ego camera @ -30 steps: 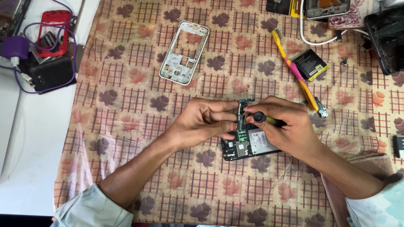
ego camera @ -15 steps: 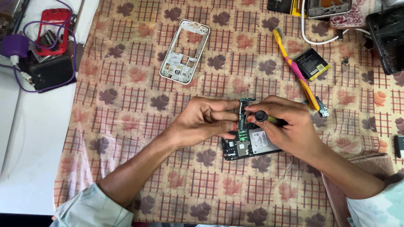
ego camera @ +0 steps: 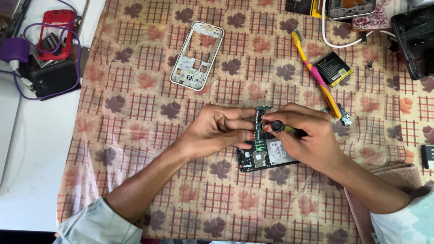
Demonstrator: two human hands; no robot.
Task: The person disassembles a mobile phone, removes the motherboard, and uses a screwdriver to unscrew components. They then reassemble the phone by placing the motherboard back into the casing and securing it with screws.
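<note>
An opened black phone body (ego camera: 266, 156) lies on a flower-patterned cloth (ego camera: 149, 117). Above it a green circuit board (ego camera: 260, 131) is lifted on edge, and my left hand (ego camera: 221, 129) pinches it from the left. My right hand (ego camera: 307, 138) comes from the right and grips a small tool with a round black tip (ego camera: 278, 127) and a yellowish handle, its tip against the board's upper part. Most of the tool's shaft is hidden under my fingers.
A white phone frame (ego camera: 197, 55) lies at the cloth's upper middle. A pink and yellow toothbrush (ego camera: 316, 74) and a black battery (ego camera: 333, 68) sit to the upper right. A red phone shell (ego camera: 56, 34), purple cable and black box lie far left.
</note>
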